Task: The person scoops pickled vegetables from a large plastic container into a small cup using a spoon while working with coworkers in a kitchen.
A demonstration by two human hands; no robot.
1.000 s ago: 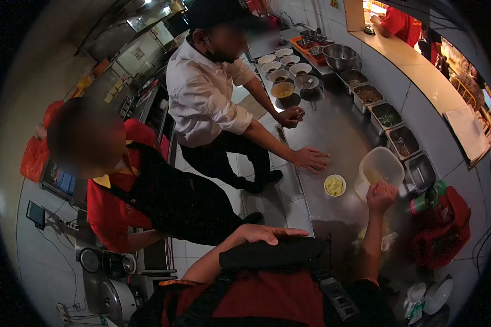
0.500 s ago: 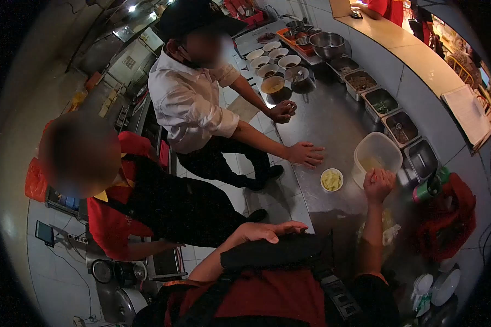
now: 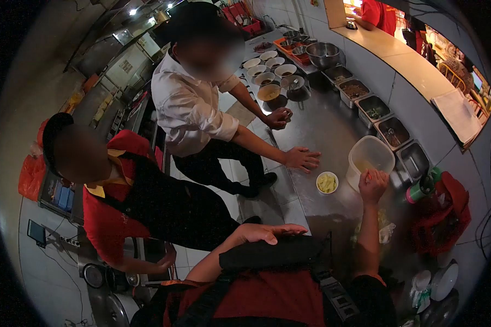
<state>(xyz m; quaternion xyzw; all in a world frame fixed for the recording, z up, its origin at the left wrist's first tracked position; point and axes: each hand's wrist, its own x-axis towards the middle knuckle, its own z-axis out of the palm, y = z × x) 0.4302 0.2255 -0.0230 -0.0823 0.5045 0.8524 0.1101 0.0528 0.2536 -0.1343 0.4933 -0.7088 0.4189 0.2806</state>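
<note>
My left hand (image 3: 267, 233) is held in front of my body, left of the counter edge. Its fingers are stretched out and it holds nothing. My right hand (image 3: 374, 186) is closed, with curled fingers, at the near rim of a translucent plastic tub (image 3: 372, 151). Whether it grips the rim or something else is hidden. Some pale yellowish contents show low in the tub. Just left of the tub stands a small white cup (image 3: 327, 183) filled with pale yellow-green pieces. A co-worker's hand (image 3: 303, 159) lies spread on the counter beyond the cup.
Metal pans (image 3: 391, 132) line the wall side of the steel counter (image 3: 324, 131). Several bowls (image 3: 269, 92) stand at its far end. To the right are a red bag-like item (image 3: 442, 215) and a green container (image 3: 421, 189). Two co-workers stand at left.
The camera view has shifted slightly. The person in the red shirt has turned their head, and their cap now shows. My hands keep nearly the same poses.
</note>
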